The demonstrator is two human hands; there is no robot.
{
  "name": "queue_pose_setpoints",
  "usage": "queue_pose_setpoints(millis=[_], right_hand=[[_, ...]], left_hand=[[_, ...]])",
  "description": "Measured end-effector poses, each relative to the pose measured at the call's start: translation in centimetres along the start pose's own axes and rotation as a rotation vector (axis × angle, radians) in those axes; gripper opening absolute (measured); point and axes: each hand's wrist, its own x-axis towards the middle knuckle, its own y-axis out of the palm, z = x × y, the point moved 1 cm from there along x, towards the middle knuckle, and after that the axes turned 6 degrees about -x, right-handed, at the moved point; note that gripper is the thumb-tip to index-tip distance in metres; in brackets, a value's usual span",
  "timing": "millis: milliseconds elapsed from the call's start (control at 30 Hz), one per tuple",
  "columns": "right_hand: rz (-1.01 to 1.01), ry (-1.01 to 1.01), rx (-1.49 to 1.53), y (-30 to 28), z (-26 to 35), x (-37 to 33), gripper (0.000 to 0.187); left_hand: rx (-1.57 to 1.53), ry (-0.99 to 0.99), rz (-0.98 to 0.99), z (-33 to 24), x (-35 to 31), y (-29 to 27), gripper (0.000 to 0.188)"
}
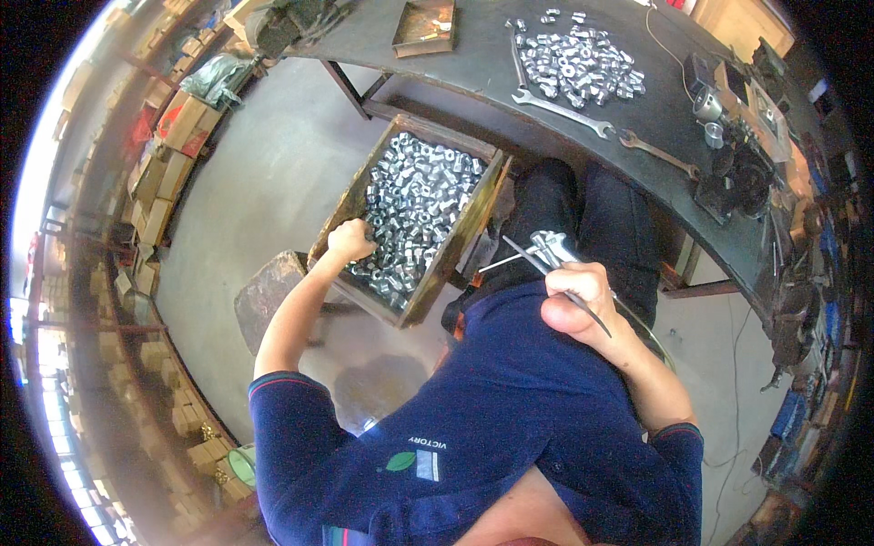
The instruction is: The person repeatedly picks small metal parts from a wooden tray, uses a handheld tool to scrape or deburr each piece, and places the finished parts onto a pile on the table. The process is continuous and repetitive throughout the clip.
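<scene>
My left hand (351,241) is at the near left part of a wooden box (475,238), by its left wall. Its fingers curl in beside a heap of shiny metal nut-like fittings (417,205); what they hold, if anything, is hidden. In front of my right thigh, my right hand (583,296) is closed around a small bundle of metal tools (553,255). A dark slim pointed bar and a thin silver rod stick out of that bundle. I cannot make out the exact kind of these tools.
The dark workbench (482,55) ahead carries a pile of metal fittings (583,68), wrenches (564,114) and a shallow tray (425,25). A worn stool (271,300) stands beside the box. Shelves with cartons (168,196) line the left side; tools crowd the right.
</scene>
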Motion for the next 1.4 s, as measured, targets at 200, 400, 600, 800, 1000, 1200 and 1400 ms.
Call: queue_pose_setpoints(millis=[200,400,600,800,1000,1200,1400], right_hand=[[0.001,0.024,-0.005,0.3,0.0,0.1,0.033],[0.036,0.008,-0.006,0.6,-0.4,0.3,0.029],[0.074,-0.036,0.027,1.8,0.6,1.5,0.026],[0.15,-0.12,-0.042,2.3,1.1,2.9,0.024],[0.125,-0.102,-0.019,2.9,0.5,2.6,0.023],[0.137,-0.101,-0.009,3.0,0.3,2.8,0.023],[0.196,-0.03,-0.133,3.0,0.8,2.7,0.021]], left_hand=[[-0.011,0.033,-0.125,-0.4,-1.0,-0.1,0.024],[-0.155,0.077,-0.258,-1.1,-1.4,-1.4,0.029],[-1.615,0.22,0.199,-7.8,-6.3,-6.4,0.024],[-1.993,0.502,0.529,-13.8,-9.7,-6.6,0.033],[-2.184,0.443,0.674,-15.5,-10.6,-4.3,0.04],[-2.102,0.302,0.492,-15.3,-10.6,-4.3,0.039],[-1.701,0.487,0.265,-15.3,-11.0,-5.9,0.021]])
